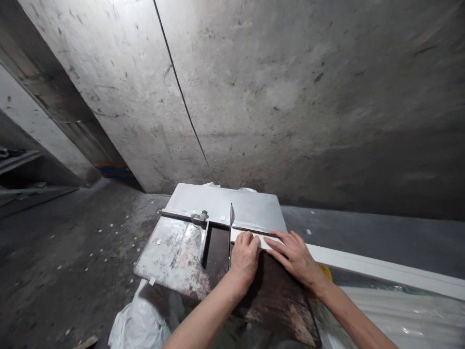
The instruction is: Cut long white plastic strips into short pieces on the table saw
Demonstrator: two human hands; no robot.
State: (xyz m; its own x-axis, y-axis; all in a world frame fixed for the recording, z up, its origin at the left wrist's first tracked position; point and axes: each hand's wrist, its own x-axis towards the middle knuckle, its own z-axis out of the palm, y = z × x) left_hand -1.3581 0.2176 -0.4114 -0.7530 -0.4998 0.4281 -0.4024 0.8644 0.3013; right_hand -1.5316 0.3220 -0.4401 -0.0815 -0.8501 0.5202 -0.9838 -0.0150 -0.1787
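Note:
A long white strip (pixel 370 261) lies across a saw table (pixel 181 242), its left end close beside the upright thin blade (pixel 231 215). My left hand (pixel 245 254) is closed on the strip near that end, with its fingers curled over the top. Just to the right, my right hand (pixel 296 257) holds the same strip, its fingers stretched along and across it. A metal guide bar runs along the far side of the strip. Left of the blade sits a sliding stop with a clamp knob (pixel 199 218). The undersides of both hands are hidden.
A bare concrete wall (pixel 290 97) rises behind the saw, with a dark cable (pixel 181 92) hanging down it. White scraps are scattered over the floor (pixel 90 252). A white plastic bag (pixel 140 317) is at the lower left, and plastic-wrapped white lengths (pixel 410 315) lie at the lower right.

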